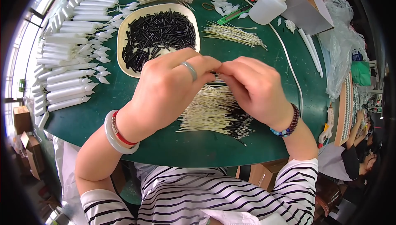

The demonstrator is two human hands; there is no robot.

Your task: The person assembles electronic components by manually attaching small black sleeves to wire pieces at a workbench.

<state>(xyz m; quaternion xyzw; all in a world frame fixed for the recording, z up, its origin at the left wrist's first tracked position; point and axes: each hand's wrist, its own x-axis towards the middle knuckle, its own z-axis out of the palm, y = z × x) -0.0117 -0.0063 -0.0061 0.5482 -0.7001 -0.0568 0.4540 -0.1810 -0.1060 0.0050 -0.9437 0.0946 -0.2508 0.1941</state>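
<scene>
You are in a small assembly workshop: your green worktable [123,117] carries a tray of short black tubes [159,33], rows of white candle-shaped bulbs [70,60] and bundles of thin wires [214,109]. A glue bottle [268,7] stands by, and another worker [357,155] sits at your right

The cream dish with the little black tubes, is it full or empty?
Nearly full: black tubes cover most of the cream dish, leaving only its rim and edges bare.
</scene>
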